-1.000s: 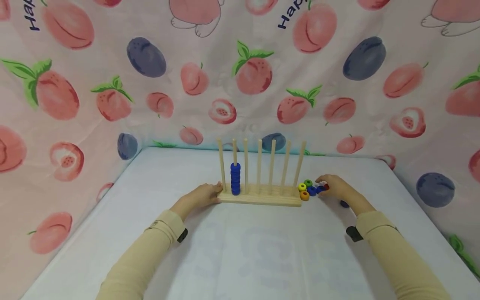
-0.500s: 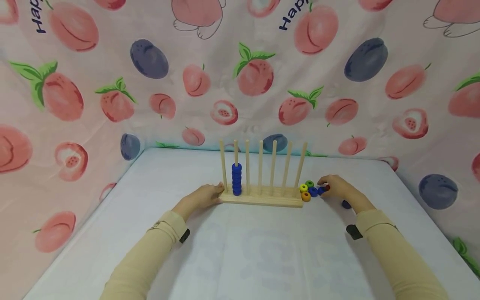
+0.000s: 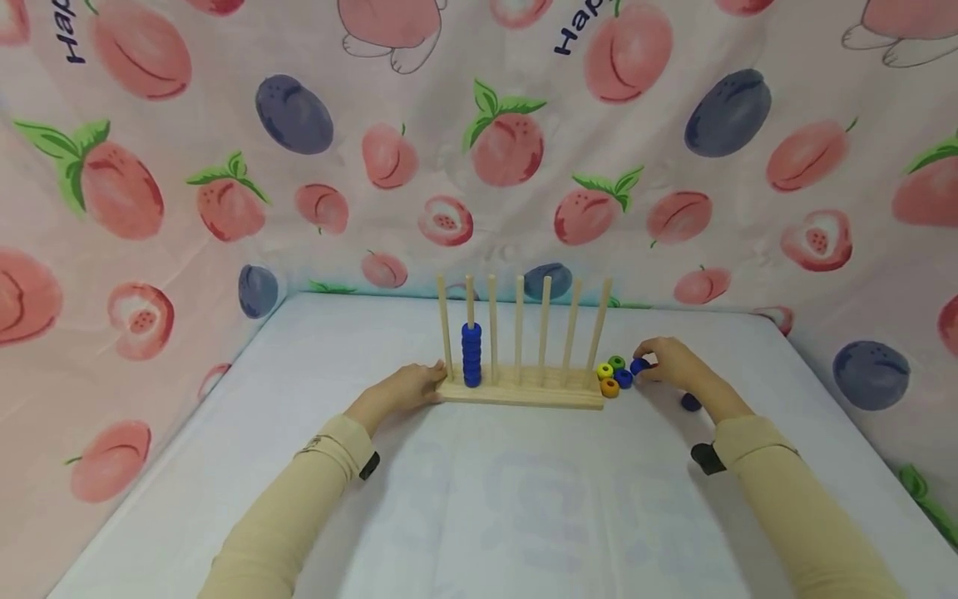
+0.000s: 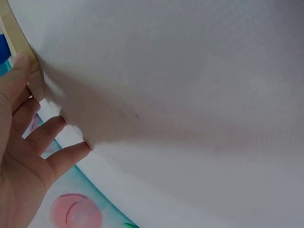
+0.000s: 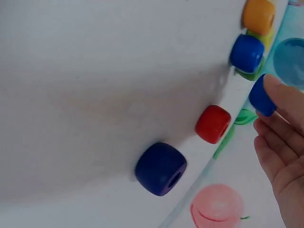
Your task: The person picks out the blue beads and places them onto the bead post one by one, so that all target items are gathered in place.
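A wooden peg rack (image 3: pixel 524 398) stands upright on the white table, with several blue beads (image 3: pixel 471 356) stacked on its second peg from the left. My left hand (image 3: pixel 407 388) grips the rack's left end, thumb (image 4: pixel 16 73) against the base and the other fingers spread out. Between thumb and fingers, my right hand (image 3: pixel 674 366) pinches a blue bead (image 5: pixel 262 96), which looks raised off the table. Loose beads lie by the rack's right end: yellow (image 3: pixel 604 371), green (image 3: pixel 616 363), orange (image 3: pixel 609 388) and another blue bead (image 3: pixel 624 379).
A red bead (image 5: pixel 213 124) and a dark blue bead (image 5: pixel 161 168) lie on the table near the right wrist. The red one is hidden behind the hand in the head view. A fruit-printed cloth (image 3: pixel 449 166) hangs behind the table.
My right hand now has the blue bead pinched and has lifted it slightly. The red bead, earlier visible at the fingers, is now hidden in the head view. My left hand stays on the rack.
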The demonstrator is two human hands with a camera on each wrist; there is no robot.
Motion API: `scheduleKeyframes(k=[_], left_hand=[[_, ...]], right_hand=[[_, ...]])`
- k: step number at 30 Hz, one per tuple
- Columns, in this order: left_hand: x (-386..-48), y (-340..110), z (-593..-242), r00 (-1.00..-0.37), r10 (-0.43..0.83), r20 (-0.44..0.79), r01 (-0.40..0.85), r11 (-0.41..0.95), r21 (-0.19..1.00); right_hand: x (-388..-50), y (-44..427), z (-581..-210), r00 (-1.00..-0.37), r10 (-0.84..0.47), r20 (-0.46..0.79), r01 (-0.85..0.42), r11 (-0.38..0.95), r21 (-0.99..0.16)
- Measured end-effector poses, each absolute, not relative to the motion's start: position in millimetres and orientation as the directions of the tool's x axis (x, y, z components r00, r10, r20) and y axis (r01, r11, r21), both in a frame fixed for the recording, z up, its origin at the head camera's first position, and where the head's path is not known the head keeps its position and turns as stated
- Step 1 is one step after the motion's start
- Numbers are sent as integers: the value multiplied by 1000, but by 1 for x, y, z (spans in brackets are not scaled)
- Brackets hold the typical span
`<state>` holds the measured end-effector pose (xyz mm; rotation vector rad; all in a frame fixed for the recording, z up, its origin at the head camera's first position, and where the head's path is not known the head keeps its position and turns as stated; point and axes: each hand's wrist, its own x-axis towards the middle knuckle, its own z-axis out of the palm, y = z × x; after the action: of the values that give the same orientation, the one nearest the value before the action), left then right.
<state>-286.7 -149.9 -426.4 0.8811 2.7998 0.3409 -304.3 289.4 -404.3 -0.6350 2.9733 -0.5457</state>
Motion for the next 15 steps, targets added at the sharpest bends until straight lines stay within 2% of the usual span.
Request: scheduleKeyframes(k=[4,9,12,15], left_hand=[[-287,-151,-428,-812,572,-119,528,805,269],[-286,-149,-429,-815,567,-116,523,808,273],[-285,-148,-428,-810,576,-111,534,802,266],[-285,-149,-427,-812,573,-109,534,806,255]], right_hand=[[-302,282,-403,-915,-402,37,-373,806,-459],[-298,268,-404,-874,-484,35,-393,664,-637],[-293,259,-404,-846,-531,34,-413,614,-673],[-290,253,-404,-836,-547,48,-439,613,-657]])
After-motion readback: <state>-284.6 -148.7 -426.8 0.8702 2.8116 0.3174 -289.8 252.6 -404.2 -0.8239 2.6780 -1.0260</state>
